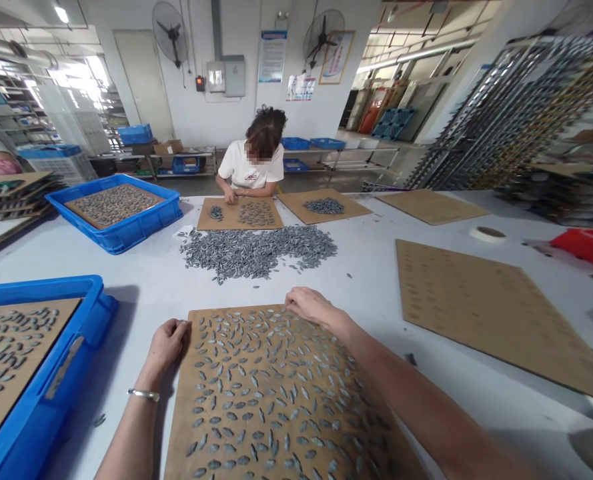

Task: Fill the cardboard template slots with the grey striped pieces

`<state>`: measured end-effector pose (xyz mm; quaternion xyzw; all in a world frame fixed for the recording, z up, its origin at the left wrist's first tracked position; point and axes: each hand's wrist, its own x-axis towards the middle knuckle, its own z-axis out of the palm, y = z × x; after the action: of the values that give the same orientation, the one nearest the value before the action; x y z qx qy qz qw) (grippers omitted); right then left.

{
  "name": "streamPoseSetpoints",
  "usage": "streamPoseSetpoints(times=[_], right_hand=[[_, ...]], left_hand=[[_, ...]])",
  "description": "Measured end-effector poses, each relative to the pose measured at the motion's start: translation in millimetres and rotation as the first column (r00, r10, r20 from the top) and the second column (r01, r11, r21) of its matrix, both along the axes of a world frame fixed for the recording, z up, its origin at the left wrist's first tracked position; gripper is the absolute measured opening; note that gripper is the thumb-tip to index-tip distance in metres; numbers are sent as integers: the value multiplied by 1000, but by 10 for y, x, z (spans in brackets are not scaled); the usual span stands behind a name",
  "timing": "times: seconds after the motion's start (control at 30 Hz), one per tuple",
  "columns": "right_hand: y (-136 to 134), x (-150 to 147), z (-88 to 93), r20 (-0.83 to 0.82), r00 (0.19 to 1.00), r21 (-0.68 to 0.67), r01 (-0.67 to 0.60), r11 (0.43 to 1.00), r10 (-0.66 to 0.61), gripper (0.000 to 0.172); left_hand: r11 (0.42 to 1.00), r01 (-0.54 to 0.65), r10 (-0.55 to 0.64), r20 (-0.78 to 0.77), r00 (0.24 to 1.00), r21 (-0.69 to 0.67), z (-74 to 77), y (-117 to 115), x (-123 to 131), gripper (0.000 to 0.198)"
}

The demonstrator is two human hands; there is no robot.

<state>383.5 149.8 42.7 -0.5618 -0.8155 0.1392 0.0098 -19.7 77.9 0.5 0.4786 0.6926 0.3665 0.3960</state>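
A brown board (186,427) lies in front of me, studded with several small grey oval pieces (256,400) set in its holes. My left hand (169,340) rests at the board's far left corner, fingers curled against the edge. My right hand (310,305) lies on the far edge of the board, fingers bent down onto the pieces there. A loose heap of the same grey pieces (256,250) lies on the white table beyond the board, apart from both hands.
A blue crate (41,400) with a filled board stands at my left, another blue crate (121,230) further back. An empty board (496,313) lies at the right. A person in a white shirt (251,167) works opposite at two boards. Racks stand at right.
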Motion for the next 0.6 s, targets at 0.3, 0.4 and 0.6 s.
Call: streamPoseSetpoints(times=[0.3,0.4,0.6], right_hand=[[117,-78,-59,35,998,-37,-44,998,46,11],[121,-62,-80,57,996,-30,-60,998,61,12],[117,-68,-112,68,995,-26,-70,997,72,12]], left_hand=[[1000,3,-3,-3,1000,-23,32,-9,28,41],[1000,7,-7,-9,1000,-23,41,-19,29,42],[1000,9,-9,-30,1000,-7,64,-36,41,43]])
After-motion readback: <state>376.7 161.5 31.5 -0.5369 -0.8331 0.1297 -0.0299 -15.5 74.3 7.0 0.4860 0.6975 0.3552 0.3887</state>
